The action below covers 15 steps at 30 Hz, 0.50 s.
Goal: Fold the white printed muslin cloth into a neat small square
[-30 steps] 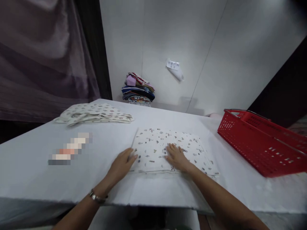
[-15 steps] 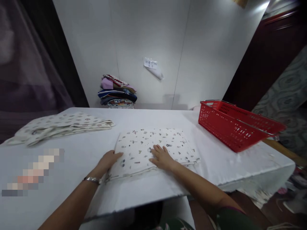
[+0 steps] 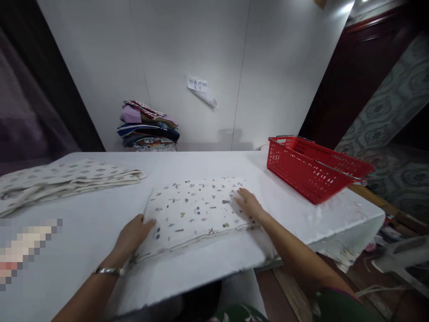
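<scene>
Since half a second ago, right grip shifted from the middle of the printed cloth out to its right edge; left grip stayed at the near-left corner. Both grips are released: palms down, fingers laid flat on the fabric, neither curled around it. Cloth is folded into a flat rectangle, white with small dark motifs, and lies on the desk between the two grips, its near edge close to the desk's front rim. A metal bracelet sits on the wrist behind left grip. Right of right grip and apart from it stands a red basket, perforated walls, contents not visible. Left of left grip, well apart, lies a second patterned cloth, cut off by the frame's edge. Beyond both grips, against the wall, a stack of folded clothes in mixed colours. Writing: a paper note on the wall carries a few dark characters, too small to read; its lower part curls away. No brand or label seen on cloth or basket. A pixelated patch near left grip's outer side hides whatever lies there.
</scene>
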Tool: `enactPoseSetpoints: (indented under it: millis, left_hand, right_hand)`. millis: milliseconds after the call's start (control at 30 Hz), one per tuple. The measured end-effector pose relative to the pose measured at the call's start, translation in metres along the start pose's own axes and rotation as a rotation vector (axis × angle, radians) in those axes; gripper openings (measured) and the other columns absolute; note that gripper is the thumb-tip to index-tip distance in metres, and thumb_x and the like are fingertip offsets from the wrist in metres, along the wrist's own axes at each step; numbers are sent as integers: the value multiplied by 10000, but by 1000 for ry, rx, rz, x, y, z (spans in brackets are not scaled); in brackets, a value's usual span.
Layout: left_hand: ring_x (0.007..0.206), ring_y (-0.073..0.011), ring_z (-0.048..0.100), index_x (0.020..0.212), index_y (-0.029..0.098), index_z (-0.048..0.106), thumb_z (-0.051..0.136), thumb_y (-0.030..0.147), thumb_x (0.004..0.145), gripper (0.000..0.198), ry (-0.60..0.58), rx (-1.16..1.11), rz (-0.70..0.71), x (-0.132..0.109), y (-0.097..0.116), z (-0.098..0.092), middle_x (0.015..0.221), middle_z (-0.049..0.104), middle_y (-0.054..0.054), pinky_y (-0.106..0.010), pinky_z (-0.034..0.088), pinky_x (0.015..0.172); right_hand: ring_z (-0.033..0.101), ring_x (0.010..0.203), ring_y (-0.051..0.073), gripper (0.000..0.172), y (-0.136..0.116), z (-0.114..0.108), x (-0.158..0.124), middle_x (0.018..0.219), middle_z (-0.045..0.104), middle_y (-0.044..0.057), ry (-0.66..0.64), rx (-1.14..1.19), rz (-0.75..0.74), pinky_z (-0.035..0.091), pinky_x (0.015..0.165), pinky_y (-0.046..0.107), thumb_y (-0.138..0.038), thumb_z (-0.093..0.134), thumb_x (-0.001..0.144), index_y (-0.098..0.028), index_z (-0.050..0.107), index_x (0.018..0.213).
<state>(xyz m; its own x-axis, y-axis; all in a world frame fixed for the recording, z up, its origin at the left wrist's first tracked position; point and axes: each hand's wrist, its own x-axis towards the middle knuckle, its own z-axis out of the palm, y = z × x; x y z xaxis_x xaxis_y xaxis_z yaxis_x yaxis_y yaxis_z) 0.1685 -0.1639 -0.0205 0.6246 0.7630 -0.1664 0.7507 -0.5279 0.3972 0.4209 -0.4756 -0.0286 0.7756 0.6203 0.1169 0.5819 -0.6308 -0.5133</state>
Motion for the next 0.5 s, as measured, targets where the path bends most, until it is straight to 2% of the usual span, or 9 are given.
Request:
enactPoseSetpoints:
  millis: [100, 200, 333, 500]
  left_hand:
    - [881, -320, 623, 1060, 87, 563, 441, 485, 748, 520, -5, 2, -23, 1, -4, 5, 1031, 644, -191, -382, 476, 728]
    - [888, -331, 620, 1080, 98, 553, 421, 535, 757, 560, 5, -27, -40, 3, -7, 8, 1056, 635, -194, -394, 476, 731]
    - [888, -324, 616, 985, 128, 578, 377, 611, 763, 569, 6, -81, -77, 1, -8, 5, 1016, 647, -176, -396, 474, 740]
    - [889, -315, 610, 854, 178, 589, 351, 559, 792, 453, 32, -136, -91, -7, -3, -1, 939, 666, -125, -407, 458, 777]
  right_hand:
    - [491, 1184, 206, 418, 41, -20, 25, 1293, 544, 102, 118, 83, 247, 350, 996, 291, -304, 444, 876, -136, 574, 1235]
    - [621, 908, 201, 345, 64, -26, 51, 990, 679, 95, 93, 125, 357, 460, 775, 264, -283, 446, 864, -109, 661, 1072]
    - [601, 625, 151, 294, 69, -17, 81, 710, 662, 55, 53, 191, 461, 418, 536, 208, -294, 506, 841, -95, 687, 960]
    - [559, 509, 148, 296, 65, -7, 108, 621, 632, 54, 43, 192, 544, 370, 458, 215, -334, 562, 816, -94, 689, 933]
